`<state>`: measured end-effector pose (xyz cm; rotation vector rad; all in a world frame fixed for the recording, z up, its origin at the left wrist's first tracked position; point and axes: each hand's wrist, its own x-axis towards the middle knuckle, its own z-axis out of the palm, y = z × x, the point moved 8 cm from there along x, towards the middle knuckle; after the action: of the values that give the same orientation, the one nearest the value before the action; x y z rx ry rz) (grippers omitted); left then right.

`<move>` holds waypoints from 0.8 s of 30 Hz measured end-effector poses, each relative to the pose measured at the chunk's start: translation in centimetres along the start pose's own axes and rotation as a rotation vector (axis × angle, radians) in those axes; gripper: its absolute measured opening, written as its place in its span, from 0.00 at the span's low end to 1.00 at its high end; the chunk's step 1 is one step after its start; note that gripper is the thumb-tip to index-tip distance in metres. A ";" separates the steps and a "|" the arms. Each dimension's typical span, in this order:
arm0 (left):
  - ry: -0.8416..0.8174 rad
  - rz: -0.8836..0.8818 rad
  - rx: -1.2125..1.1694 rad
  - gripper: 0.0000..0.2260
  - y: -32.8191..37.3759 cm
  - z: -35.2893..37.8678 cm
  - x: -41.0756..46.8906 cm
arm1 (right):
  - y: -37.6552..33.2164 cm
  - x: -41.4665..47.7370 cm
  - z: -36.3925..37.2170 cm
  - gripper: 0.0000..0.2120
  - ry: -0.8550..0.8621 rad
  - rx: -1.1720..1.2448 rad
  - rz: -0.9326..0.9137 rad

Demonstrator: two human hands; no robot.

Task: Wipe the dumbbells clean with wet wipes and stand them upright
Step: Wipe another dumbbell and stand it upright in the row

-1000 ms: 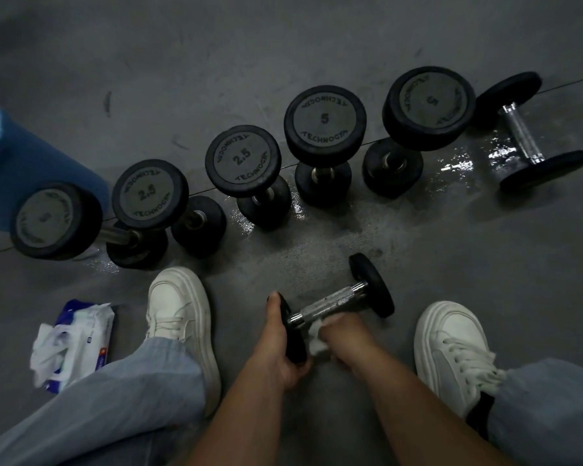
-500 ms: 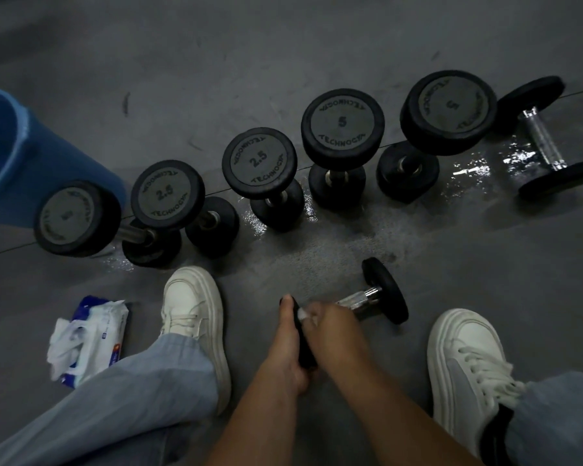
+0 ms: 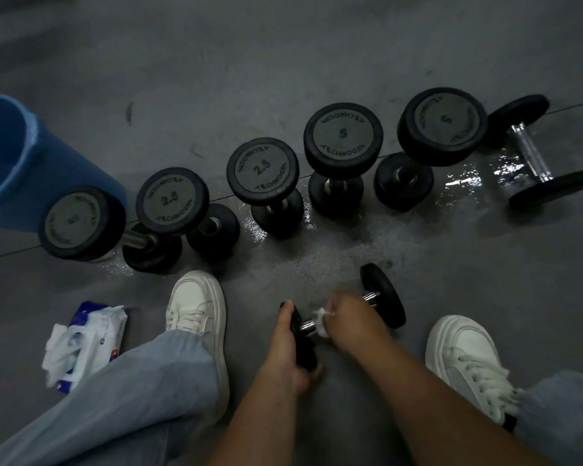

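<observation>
A small black dumbbell (image 3: 382,295) lies on the floor between my feet. My left hand (image 3: 288,351) grips its near head. My right hand (image 3: 352,317) is wrapped round the chrome handle with a white wet wipe (image 3: 320,319) between fingers and metal. Behind it, several black dumbbells stand upright in a row, among them a 2.5 dumbbell (image 3: 262,169) and a 5 dumbbell (image 3: 343,136). Another dumbbell (image 3: 532,153) lies on its side at the far right.
A pack of wet wipes (image 3: 85,341) lies at the left by my left shoe (image 3: 196,307). My right shoe (image 3: 465,358) is at the right. A blue bucket (image 3: 11,163) stands at the far left. Wet patches (image 3: 465,178) shine on the grey floor.
My right hand has slid with the wipe along the handle, first towards the near head, now back towards the middle. The left hand keeps its grip on the near head.
</observation>
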<state>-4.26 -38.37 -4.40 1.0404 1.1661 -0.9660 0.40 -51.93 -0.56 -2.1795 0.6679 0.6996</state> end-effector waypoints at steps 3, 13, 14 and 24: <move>-0.004 0.048 -0.009 0.26 -0.1 0.4 -0.7 | -0.2 -0.9 -1.5 0.03 0.117 0.214 -0.027; 0.253 0.980 0.829 0.51 8.7 4.8 -12.0 | -1.1 -3.8 -14.5 0.04 0.385 -0.022 -0.015; 0.281 1.064 0.972 0.52 8.8 5.5 -13.2 | -1.8 -4.9 -15.6 0.04 0.412 -0.060 -0.082; 0.397 1.017 1.744 0.56 6.8 6.0 -13.6 | -0.7 -10.7 -12.9 0.13 0.402 -0.273 -0.301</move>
<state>1.72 -41.78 10.42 2.8583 -0.3990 -0.7495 -3.29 -58.89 14.21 -2.6355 0.4406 0.2014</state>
